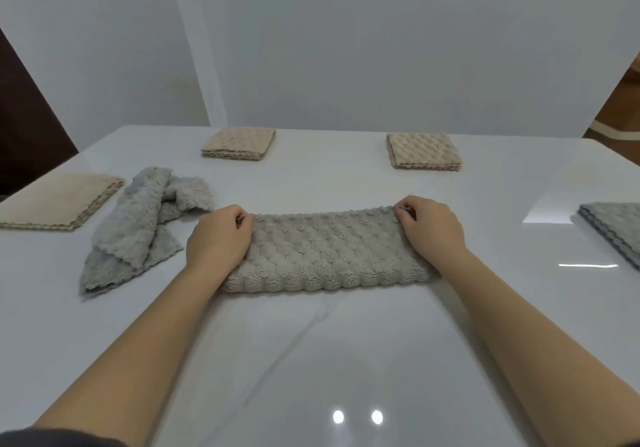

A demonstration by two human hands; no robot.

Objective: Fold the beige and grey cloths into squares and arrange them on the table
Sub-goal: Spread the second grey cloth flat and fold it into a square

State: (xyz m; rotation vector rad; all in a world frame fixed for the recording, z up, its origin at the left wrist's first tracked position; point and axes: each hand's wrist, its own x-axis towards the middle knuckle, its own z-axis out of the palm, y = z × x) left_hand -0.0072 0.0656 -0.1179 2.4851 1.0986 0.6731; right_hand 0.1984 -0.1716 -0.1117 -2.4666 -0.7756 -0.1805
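Observation:
A grey textured cloth [325, 252] lies folded in half as a long strip in the middle of the white table [311, 360]. My left hand [218, 235] pinches its far left corner and my right hand [431, 226] pinches its far right corner. A crumpled grey cloth [138, 225] lies to the left. Two beige folded squares sit at the back, one at back left [239, 143] and one at back right [424, 150]. A larger folded beige cloth [59, 200] lies at the far left. A folded grey cloth [616, 228] sits at the right edge.
White wall panels rise behind the table's far edge. Dark brown surfaces show past the panels at both sides. Ceiling lights reflect on the glossy tabletop near me.

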